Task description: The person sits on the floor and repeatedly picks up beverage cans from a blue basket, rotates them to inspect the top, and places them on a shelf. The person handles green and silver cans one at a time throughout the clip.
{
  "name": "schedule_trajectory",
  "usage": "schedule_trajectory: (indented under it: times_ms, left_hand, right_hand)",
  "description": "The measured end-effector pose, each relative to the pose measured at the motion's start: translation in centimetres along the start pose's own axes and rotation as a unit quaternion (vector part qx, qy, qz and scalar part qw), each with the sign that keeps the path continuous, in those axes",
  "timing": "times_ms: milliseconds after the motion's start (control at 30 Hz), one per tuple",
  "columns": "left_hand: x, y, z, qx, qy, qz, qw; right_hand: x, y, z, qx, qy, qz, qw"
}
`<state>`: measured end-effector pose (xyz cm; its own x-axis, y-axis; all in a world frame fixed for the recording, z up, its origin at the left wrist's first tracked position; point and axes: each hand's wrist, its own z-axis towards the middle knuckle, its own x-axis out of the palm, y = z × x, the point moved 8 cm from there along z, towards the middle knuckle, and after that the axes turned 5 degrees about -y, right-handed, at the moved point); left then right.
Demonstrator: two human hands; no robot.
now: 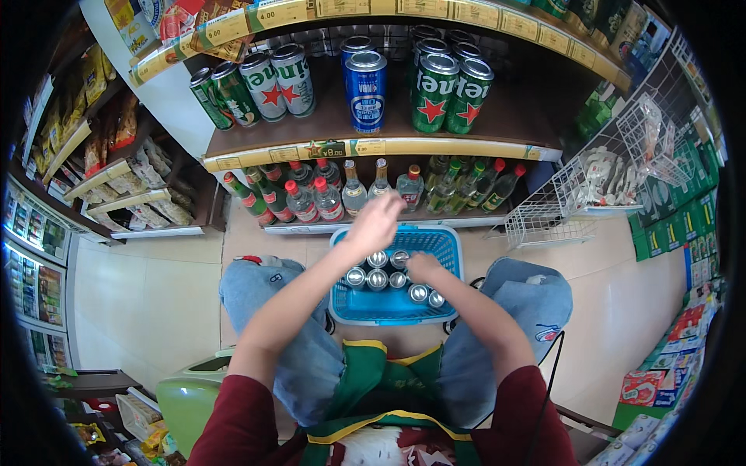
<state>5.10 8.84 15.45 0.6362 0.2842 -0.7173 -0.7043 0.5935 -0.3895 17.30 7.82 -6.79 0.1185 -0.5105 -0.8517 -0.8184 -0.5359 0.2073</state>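
Observation:
A blue plastic basket (pixel 373 306) stands on the floor between my knees, with several upright cans (pixel 377 279) in it. My right hand (pixel 424 268) is at the cans on the basket's right side; its fingers are at a can top, and whether they grip it is unclear. My left hand (pixel 377 218) is raised over the basket's far rim, blurred, in front of the lower shelf's glass bottles (pixel 331 201); its fingertips are partly hidden. On the shelf above stand green Heineken cans (pixel 434 96), silver Heineken cans (pixel 293 81) and blue cans (pixel 365 93).
A price-tag rail (pixel 466 147) edges the middle shelf. Wire baskets (pixel 548 227) with packets hang at the right. Snack shelves (pixel 134 198) stand at the left. A green plastic stool or bin (pixel 186 402) is at the lower left. Stacked cartons (pixel 679 215) line the right.

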Motion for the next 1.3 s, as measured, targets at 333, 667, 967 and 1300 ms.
schedule_trajectory:
  times_ms: [333, 667, 967, 1300]
  left_hand:
    - [21.8, 2.7, -26.4, -0.321, 0.329, -0.128, 0.879]
    - [23.8, 1.3, -28.5, -0.344, 0.357, -0.205, 0.844]
    - [21.2, 1.0, -26.0, -0.367, 0.290, -0.255, 0.846]
    - [14.6, -0.3, -17.7, -0.377, 0.178, -0.352, 0.838]
  right_hand:
    - [9.2, -2.4, -4.5, 0.045, -0.078, 0.004, 0.996]
    - [8.6, 0.3, -5.2, 0.006, -0.096, -0.058, 0.994]
    - [2.9, -1.7, -6.4, -0.010, -0.168, 0.063, 0.984]
    - [-11.6, 0.8, -10.8, -0.109, -0.370, 0.200, 0.901]
